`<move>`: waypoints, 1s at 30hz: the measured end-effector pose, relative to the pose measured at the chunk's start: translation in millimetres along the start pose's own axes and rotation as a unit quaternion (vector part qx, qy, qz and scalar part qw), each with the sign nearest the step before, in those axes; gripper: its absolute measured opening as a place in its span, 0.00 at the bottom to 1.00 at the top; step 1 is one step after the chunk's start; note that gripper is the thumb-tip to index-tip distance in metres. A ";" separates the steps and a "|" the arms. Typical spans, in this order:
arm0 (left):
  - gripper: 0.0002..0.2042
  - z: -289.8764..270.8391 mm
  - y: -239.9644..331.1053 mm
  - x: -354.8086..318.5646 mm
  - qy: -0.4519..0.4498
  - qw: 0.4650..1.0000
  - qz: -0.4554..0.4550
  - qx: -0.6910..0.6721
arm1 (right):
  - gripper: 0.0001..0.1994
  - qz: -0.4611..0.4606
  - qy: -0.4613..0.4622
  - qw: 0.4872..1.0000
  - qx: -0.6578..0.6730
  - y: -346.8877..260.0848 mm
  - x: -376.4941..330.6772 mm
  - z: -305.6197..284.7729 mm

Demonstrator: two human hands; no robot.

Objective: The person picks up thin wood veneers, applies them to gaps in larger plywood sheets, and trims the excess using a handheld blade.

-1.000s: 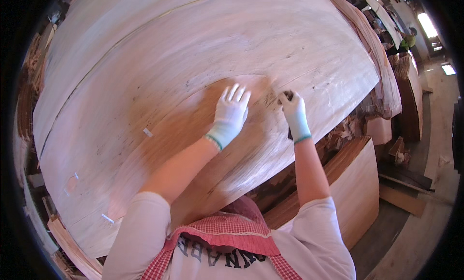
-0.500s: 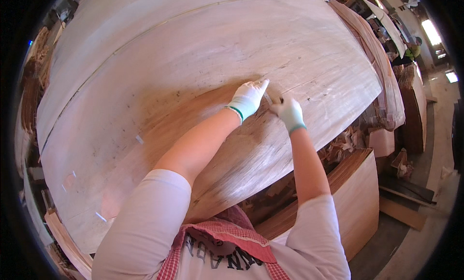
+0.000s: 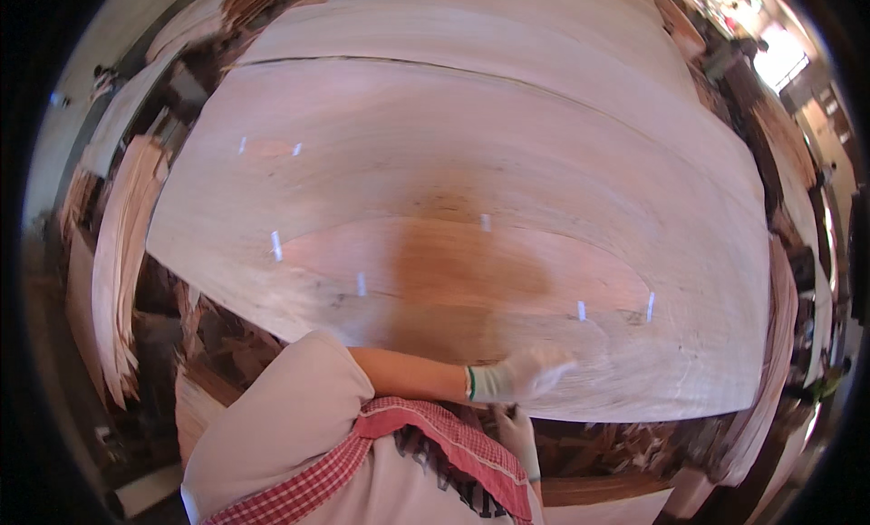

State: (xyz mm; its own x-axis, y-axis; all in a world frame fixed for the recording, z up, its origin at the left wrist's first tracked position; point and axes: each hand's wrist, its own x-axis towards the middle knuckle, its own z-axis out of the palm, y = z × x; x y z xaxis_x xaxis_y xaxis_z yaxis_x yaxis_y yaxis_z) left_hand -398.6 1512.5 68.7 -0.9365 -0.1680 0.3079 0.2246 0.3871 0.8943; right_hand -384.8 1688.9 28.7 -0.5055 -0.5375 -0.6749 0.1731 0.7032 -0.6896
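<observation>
A large pale wood sheet (image 3: 589,190) is bearing a long reddish patch (image 3: 462,267) nearer its near edge, white tape strips (image 3: 276,246) lying around it. The gloved left hand (image 3: 526,375) is blurring over that near edge, around the middle; the gloved right hand (image 3: 517,436) is showing just below. I cannot tell whether either hand's fingers are gripping anything.

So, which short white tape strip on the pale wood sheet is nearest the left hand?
The short white tape strip second from the right. It lies just beyond the white-gloved left hand; the rightmost strip and all others sit farther off.
</observation>
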 end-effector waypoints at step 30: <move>0.24 -381.2 164.3 -635.3 0.278 0.906 -0.318 -0.032 | 0.14 -0.307 -0.715 0.290 -0.557 -116.0 -162.0 790.5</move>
State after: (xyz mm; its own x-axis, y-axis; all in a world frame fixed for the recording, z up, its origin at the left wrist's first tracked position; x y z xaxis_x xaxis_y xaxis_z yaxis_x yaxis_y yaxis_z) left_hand 335.9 1337.2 143.8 -0.6060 -0.7758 -0.1761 -0.2801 0.0009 0.9600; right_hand 345.3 1326.4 10.6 0.8535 0.1960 -0.4828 -0.3614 -0.4448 -0.8195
